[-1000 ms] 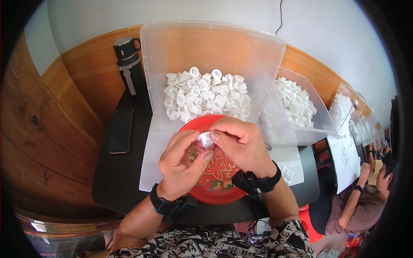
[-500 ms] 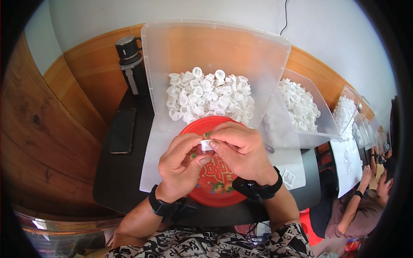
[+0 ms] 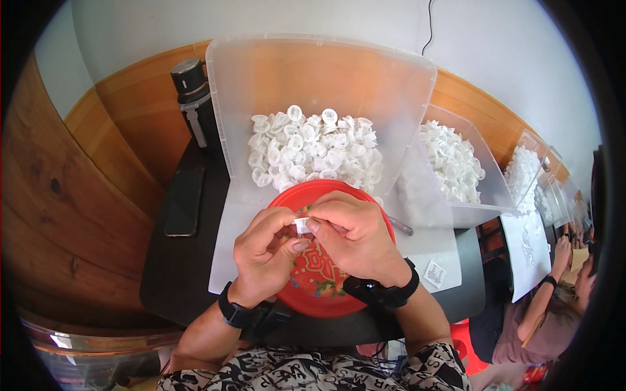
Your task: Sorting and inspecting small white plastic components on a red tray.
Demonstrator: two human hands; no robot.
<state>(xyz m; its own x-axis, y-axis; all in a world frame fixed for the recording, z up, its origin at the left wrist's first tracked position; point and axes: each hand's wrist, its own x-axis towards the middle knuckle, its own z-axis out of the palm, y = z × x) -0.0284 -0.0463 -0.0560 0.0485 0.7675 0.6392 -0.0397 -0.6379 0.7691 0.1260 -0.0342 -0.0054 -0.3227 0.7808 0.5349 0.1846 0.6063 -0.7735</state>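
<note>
Both hands meet above a round red tray (image 3: pixel 306 306) with a printed pattern. Between their fingertips sits a small white plastic part (image 3: pixel 301 225), partly covered by the fingers. My left hand (image 3: pixel 264 254) pinches it from the left with thumb and forefinger. My right hand (image 3: pixel 355 234) grips its right side, thumb pressed against it. Just beyond the tray lies a heap of similar white plastic parts (image 3: pixel 313 146), in a large translucent bin (image 3: pixel 319 65) tipped on its side.
A black flask (image 3: pixel 192 101) and a dark phone (image 3: pixel 185 202) are on the left of the black table (image 3: pixel 160 280). To the right stands a second translucent bin (image 3: pixel 479 212) of white parts, with a white square piece (image 3: pixel 435 274) nearer me. A co-worker (image 3: pixel 541 319) sits far right.
My hands and the small white part have shifted slightly left, and the part's angle has changed a little. Both hands keep their pinch on it. The co-worker's arm has moved.
</note>
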